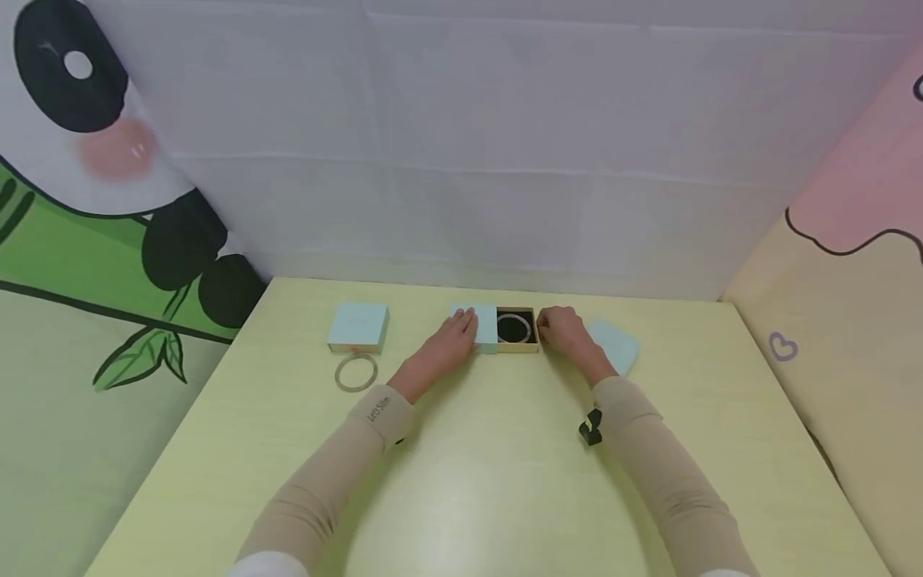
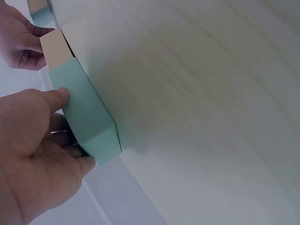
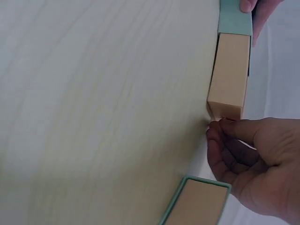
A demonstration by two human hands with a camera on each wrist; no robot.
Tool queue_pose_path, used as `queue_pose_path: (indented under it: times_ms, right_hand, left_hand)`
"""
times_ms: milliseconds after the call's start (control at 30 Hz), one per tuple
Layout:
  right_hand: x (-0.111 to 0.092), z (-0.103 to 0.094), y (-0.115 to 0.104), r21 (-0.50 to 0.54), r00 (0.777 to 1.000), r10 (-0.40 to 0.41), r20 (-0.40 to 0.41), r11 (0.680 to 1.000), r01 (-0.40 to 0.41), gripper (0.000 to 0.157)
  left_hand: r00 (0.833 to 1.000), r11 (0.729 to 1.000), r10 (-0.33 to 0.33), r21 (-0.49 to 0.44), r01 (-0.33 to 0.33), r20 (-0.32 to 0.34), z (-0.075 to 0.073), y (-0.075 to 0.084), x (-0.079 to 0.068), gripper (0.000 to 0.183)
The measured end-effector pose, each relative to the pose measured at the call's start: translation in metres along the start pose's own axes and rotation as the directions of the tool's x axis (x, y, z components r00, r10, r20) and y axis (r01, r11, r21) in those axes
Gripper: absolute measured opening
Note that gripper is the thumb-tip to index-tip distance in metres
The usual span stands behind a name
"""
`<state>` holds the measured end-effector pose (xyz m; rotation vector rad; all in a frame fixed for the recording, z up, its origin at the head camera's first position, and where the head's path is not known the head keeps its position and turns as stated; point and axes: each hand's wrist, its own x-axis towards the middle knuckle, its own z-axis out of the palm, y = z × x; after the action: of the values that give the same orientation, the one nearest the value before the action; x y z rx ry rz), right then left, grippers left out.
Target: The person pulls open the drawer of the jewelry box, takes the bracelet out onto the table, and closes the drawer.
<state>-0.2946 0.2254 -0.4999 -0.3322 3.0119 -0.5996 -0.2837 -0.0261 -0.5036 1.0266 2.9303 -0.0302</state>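
Note:
A light blue drawer box stands in the middle of the table, its tan drawer point(image 1: 517, 349) slid partway out to the right. Inside the drawer a pale bangle point(image 1: 529, 330) rests on black lining. My left hand point(image 1: 450, 340) grips the box's blue sleeve point(image 2: 86, 105), thumb on the near side and fingers over the top and far side. At the drawer's outer end, my right hand point(image 3: 258, 164) pinches with thumb and forefinger; what lies between the fingertips is mostly hidden.
Left of the hands sits another light blue box point(image 1: 359, 324), with a second bangle point(image 1: 356, 373) on the table in front of it. A third blue box point(image 1: 615, 346) lies behind my right wrist, partly covered. White cloth point(image 1: 505, 200) hangs along the table's far edge.

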Motion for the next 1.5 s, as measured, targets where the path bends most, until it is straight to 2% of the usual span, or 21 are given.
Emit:
queue_pose_path:
  times_ms: [67, 167, 267, 333, 467, 567, 800, 1000, 1100, 1333, 1500]
  right_hand:
    - [0.000, -0.001, -0.003, -0.023, 1.000, 0.005, -0.008, 1.000, -0.005, 0.020]
    - [0.000, -0.004, -0.010, -0.014, 0.997, -0.006, -0.076, 1.000, 0.005, 0.024]
    - [0.002, -0.008, -0.022, -0.004, 0.991, -0.069, -0.116, 0.998, 0.069, 0.027]
    - [0.004, -0.010, -0.032, -0.022, 0.991, -0.114, -0.069, 0.993, 0.113, 0.031]
    - [0.007, -0.011, -0.050, -0.071, 0.984, -0.144, 0.106, 0.986, 0.152, 0.051]
    - [0.011, -0.005, -0.059, -0.096, 0.977, -0.144, 0.157, 0.982, 0.160, 0.059]
    - [0.015, 0.010, -0.066, -0.093, 0.985, -0.100, 0.138, 0.989, 0.113, 0.062]
    - [0.016, 0.018, -0.063, -0.043, 0.986, -0.118, 0.121, 0.991, 0.124, 0.064]
    - [0.014, 0.019, -0.064, -0.054, 0.984, -0.113, 0.137, 0.991, 0.121, 0.065]
    - [0.007, 0.019, -0.072, -0.067, 0.981, -0.113, 0.161, 0.990, 0.125, 0.066]
    - [-0.001, 0.008, -0.076, -0.049, 0.984, -0.100, 0.145, 0.993, 0.108, 0.056]
  left_hand:
    - [1.000, 1.000, 0.000, 0.005, 0.000, 0.001, 0.000, 0.001, 0.000, 0.056]
    - [1.000, 1.000, 0.005, 0.024, -0.004, -0.010, 0.000, 0.001, 0.000, 0.056]
    - [1.000, 0.999, 0.005, 0.040, -0.004, -0.015, -0.002, 0.001, -0.001, 0.056]
    - [1.000, 0.999, 0.005, 0.045, -0.005, -0.014, -0.003, 0.001, -0.001, 0.056]
    - [1.000, 0.998, 0.008, 0.060, -0.007, -0.011, -0.003, 0.001, -0.002, 0.056]
    - [1.000, 0.997, 0.011, 0.075, -0.010, -0.014, 0.000, 0.000, -0.004, 0.056]
    - [0.999, 0.996, 0.045, 0.082, -0.044, -0.020, 0.007, -0.002, -0.010, 0.055]
    - [0.999, 0.993, 0.037, 0.110, -0.034, -0.025, 0.011, -0.005, -0.015, 0.055]
    - [0.998, 0.995, 0.048, 0.091, -0.044, -0.039, 0.011, -0.005, -0.019, 0.055]
    - [0.999, 0.996, 0.041, 0.085, -0.040, -0.017, 0.011, -0.006, -0.028, 0.055]
    - [0.998, 0.995, 0.062, 0.079, -0.060, -0.019, 0.007, -0.008, -0.032, 0.055]
